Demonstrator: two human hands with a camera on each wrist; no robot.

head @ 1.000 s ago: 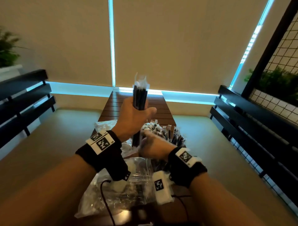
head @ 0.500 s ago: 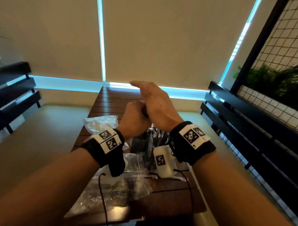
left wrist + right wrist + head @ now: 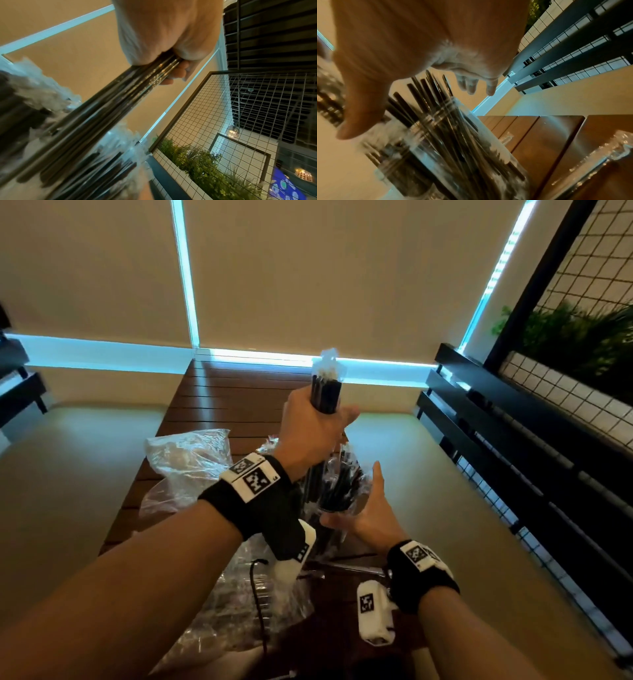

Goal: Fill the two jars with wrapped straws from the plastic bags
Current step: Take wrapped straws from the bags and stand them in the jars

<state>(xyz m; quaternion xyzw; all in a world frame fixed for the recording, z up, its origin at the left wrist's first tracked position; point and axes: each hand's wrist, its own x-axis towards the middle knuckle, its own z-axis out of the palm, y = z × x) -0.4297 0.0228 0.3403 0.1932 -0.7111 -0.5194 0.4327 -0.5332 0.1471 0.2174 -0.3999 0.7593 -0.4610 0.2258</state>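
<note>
My left hand [image 3: 313, 428] grips an upright bundle of black wrapped straws [image 3: 325, 392], whose clear wrapper ends stick out above my fist; in the left wrist view the bundle [image 3: 109, 102] runs down from my curled fingers [image 3: 178, 73]. Below it stands a clear glass jar [image 3: 457, 159] packed with black wrapped straws [image 3: 342, 487]. My right hand [image 3: 368, 508] is open beside the jar's right side, fingers straight, holding nothing. A second jar is not plainly visible.
Crumpled clear plastic bags lie on the brown slatted table [image 3: 226, 398]: one at the left [image 3: 188, 460], another near the front edge [image 3: 236, 607]. Black slatted benches [image 3: 513, 446] flank the table, with a wire grid and plants [image 3: 582, 337] at the right.
Half a second ago my right hand lay flat over the top of the bundle in my left fist; it has dropped to the jar's right side. The bundle's top shows again.
</note>
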